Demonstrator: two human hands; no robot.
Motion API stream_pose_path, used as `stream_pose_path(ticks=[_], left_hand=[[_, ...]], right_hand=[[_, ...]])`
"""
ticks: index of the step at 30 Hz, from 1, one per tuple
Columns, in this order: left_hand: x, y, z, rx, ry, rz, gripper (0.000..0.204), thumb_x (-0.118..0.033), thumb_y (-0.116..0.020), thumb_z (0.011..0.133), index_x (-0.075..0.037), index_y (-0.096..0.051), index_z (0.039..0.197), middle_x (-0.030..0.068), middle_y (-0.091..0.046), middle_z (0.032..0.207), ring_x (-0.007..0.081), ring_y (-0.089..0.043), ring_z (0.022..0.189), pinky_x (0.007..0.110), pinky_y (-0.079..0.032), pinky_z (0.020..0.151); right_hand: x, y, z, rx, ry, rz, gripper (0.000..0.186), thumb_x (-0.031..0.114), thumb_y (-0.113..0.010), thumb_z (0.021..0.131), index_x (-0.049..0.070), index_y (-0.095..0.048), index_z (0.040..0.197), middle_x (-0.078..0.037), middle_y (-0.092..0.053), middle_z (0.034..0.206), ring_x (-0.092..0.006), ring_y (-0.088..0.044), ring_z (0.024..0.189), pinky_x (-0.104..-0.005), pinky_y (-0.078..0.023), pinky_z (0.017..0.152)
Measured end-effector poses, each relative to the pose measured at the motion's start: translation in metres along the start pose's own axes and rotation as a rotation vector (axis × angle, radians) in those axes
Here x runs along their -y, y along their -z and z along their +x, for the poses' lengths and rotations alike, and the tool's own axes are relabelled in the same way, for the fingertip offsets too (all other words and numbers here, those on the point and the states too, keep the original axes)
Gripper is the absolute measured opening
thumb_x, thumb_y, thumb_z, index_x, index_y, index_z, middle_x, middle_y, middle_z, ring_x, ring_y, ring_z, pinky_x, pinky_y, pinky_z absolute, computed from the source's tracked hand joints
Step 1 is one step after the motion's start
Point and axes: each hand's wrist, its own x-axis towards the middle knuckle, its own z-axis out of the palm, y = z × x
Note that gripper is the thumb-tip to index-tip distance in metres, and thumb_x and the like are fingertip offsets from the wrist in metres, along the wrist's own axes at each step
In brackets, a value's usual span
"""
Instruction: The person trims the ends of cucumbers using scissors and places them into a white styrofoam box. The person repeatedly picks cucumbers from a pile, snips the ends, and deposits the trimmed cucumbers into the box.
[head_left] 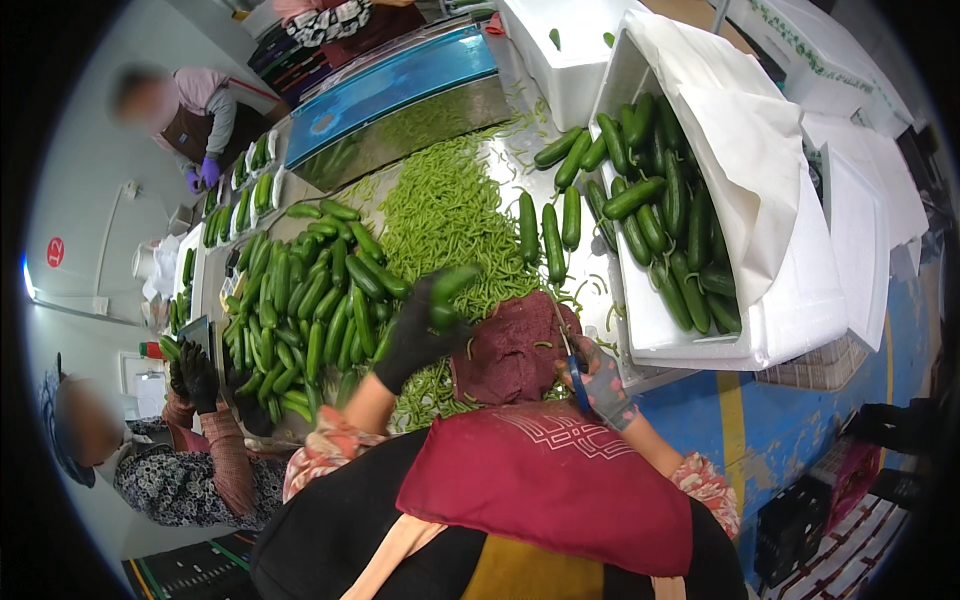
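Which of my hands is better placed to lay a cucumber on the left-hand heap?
Probably your left hand: it appears to hold a blurred cucumber right beside the cucumber heap. Your right hand is farther off, past the crumpled maroon cloth, and holds blue-handled scissors.

Wide fisheye view downward from the head, cucumbers [316,345] near

Green cucumber [457,282] in black-gloved left fingers [449,341]
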Motion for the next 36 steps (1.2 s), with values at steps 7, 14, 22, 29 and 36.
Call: stream_pose_path(ticks=[7,14,22,29,36], left_hand=[[0.083,0.203,-0.026,-0.494,0.233,1.139,0.081,-0.033,-0.073,0.063,-0.001,-0.035,0.127,0.0225,-0.049,0.115,0.0382,-0.052,0.099,0.043,-0.044,0.082],[0.104,0.202,0.029,-0.260,0.041,1.141,0.050,-0.024,-0.066,0.071,-0.005,-0.051,0.115,0.0192,-0.053,0.112,0.0374,-0.049,0.104,0.042,-0.040,0.088],[0.055,-0.042,0.162,0.247,-0.839,0.750,0.040,-0.014,-0.063,0.066,-0.019,-0.056,0.104,0.0070,-0.051,0.112,0.0307,-0.044,0.111,0.044,-0.035,0.092],[0.056,-0.081,0.192,0.457,-0.936,0.874,0.029,-0.024,-0.058,0.072,-0.017,-0.056,0.100,0.0001,-0.053,0.087,0.0197,-0.050,0.089,0.045,-0.029,0.097],[0.066,-0.074,0.185,0.576,-0.750,0.968,0.030,-0.031,-0.063,0.069,-0.017,-0.057,0.094,0.0051,-0.056,0.086,0.0224,-0.051,0.091,0.045,-0.033,0.092]], right_hand=[[-0.005,0.005,-0.002,-0.136,-0.055,0.457,0.048,0.006,-0.060,0.077,0.000,-0.038,0.119,-0.012,-0.057,0.091,-0.0136,-0.056,0.073,-0.0213,-0.047,0.062],[-0.007,0.005,0.002,-0.134,-0.132,0.427,0.040,0.011,-0.062,0.075,0.000,-0.046,0.110,-0.007,-0.056,0.083,-0.0095,-0.050,0.065,-0.0183,-0.042,0.056],[-0.042,0.022,0.003,-0.029,-0.092,-0.143,0.056,0.040,-0.048,0.086,-0.005,-0.034,0.118,-0.016,-0.047,0.095,-0.0207,-0.053,0.077,-0.0255,-0.048,0.067],[-0.012,0.009,-0.005,-0.224,-0.082,0.485,0.046,0.032,-0.045,0.089,-0.007,-0.035,0.112,-0.013,-0.047,0.090,-0.0191,-0.053,0.072,-0.0237,-0.048,0.058],[-0.027,0.010,0.000,-0.166,-0.192,0.590,0.044,0.010,-0.057,0.079,-0.001,-0.042,0.118,-0.006,-0.055,0.086,-0.0083,-0.051,0.070,-0.0183,-0.042,0.058]])
